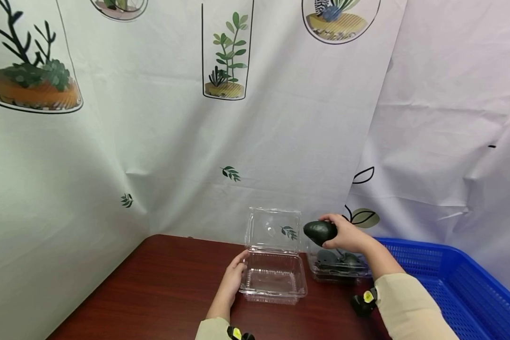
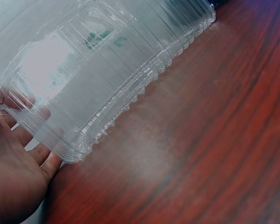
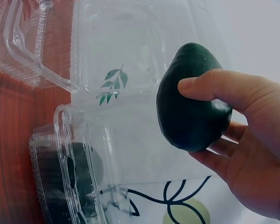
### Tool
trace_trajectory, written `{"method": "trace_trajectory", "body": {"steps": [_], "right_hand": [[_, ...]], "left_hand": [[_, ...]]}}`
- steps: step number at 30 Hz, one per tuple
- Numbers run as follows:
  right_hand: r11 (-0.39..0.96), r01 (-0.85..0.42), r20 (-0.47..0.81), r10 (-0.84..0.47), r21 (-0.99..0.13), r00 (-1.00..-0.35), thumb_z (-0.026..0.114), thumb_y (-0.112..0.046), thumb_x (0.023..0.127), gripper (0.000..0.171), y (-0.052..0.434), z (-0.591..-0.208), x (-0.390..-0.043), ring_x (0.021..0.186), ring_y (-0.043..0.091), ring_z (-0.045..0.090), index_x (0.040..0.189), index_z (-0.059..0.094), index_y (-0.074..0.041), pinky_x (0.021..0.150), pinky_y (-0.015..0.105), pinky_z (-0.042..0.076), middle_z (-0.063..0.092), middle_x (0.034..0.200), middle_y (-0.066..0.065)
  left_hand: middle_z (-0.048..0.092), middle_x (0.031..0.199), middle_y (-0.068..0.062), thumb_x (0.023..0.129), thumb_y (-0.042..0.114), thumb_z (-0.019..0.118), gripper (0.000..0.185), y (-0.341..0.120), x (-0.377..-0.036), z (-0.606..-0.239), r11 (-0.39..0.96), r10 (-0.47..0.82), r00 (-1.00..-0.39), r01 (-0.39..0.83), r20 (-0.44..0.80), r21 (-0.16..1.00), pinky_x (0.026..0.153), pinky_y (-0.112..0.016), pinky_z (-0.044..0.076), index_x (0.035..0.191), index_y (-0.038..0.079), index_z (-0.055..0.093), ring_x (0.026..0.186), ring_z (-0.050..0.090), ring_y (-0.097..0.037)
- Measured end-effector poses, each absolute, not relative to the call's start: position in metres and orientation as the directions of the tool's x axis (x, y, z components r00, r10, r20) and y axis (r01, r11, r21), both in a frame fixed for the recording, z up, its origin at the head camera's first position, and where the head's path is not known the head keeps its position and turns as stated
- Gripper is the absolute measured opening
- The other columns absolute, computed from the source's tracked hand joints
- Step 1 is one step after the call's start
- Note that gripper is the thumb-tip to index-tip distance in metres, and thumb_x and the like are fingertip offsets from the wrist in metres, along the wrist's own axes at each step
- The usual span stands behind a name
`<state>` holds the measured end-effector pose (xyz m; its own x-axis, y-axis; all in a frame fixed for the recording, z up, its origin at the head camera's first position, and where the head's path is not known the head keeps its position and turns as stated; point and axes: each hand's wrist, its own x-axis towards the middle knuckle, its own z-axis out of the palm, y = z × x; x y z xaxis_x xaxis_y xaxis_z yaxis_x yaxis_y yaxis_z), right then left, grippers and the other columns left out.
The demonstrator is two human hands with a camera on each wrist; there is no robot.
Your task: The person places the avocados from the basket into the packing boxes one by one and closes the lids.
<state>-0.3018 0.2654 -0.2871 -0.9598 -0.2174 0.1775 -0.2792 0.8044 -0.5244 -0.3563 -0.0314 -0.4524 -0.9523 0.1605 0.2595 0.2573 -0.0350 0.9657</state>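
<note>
Avocado (image 1: 318,232) — aloft, apart from container rim (image 1: 276,293)

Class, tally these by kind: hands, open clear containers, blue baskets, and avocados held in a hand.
Hands (left hand, right hand): 2
Open clear container: 1
Blue basket: 1
Held avocado: 1
Total: 5
</note>
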Motion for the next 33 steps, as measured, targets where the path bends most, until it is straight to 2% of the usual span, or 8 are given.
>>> {"method": "trace_trajectory", "body": {"steps": [7, 21, 28, 33], "right_hand": [[0.806, -0.303, 0.203, -0.230, -0.508, -0.952, 0.076, -0.011, 0.069, 0.065, 0.260, -0.288, -0.304, 0.106, 0.037, 0.043, 0.126, 0.047, -0.005, 0.073, 0.045, 0.047, 0.044, 0.120, 0.021], [0.786, -0.320, 0.200, -0.251, -0.528, -0.947, 0.075, -0.007, 0.070, 0.063, 0.245, -0.292, -0.308, 0.104, 0.034, 0.048, 0.126, 0.046, -0.007, 0.075, 0.044, 0.047, 0.045, 0.119, 0.018], [0.825, -0.325, 0.227, -0.244, -0.463, -0.943, 0.077, -0.008, 0.067, 0.064, 0.236, -0.294, -0.309, 0.105, 0.033, 0.041, 0.125, 0.051, -0.009, 0.075, 0.047, 0.045, 0.050, 0.118, 0.014], [0.814, -0.324, 0.229, -0.240, -0.483, -0.944, 0.077, -0.005, 0.066, 0.064, 0.231, -0.299, -0.310, 0.104, 0.032, 0.039, 0.124, 0.051, -0.010, 0.075, 0.047, 0.044, 0.050, 0.118, 0.013]], "left_hand": [[0.042, 0.134, -0.027, 0.086, -0.001, 0.038, 0.047, -0.032, -0.356, -0.453, -0.039, 0.160, -0.954, 0.252, 0.255, 0.967, 0.081, -0.037, 0.041, 0.133, -0.009, 0.040, 0.119, 0.040, -0.044], [0.042, 0.134, -0.026, 0.087, -0.002, 0.038, 0.046, -0.032, -0.356, -0.453, -0.051, 0.163, -0.954, 0.246, 0.251, 0.968, 0.083, -0.040, 0.041, 0.132, -0.009, 0.041, 0.118, 0.040, -0.043], [0.043, 0.134, -0.026, 0.085, -0.002, 0.039, 0.048, -0.032, -0.357, -0.455, -0.046, 0.159, -0.955, 0.248, 0.252, 0.968, 0.083, -0.040, 0.041, 0.132, -0.009, 0.042, 0.118, 0.041, -0.043], [0.043, 0.134, -0.025, 0.085, -0.002, 0.039, 0.048, -0.032, -0.356, -0.453, -0.039, 0.161, -0.955, 0.245, 0.248, 0.969, 0.084, -0.040, 0.041, 0.132, -0.008, 0.042, 0.118, 0.041, -0.041]]}}
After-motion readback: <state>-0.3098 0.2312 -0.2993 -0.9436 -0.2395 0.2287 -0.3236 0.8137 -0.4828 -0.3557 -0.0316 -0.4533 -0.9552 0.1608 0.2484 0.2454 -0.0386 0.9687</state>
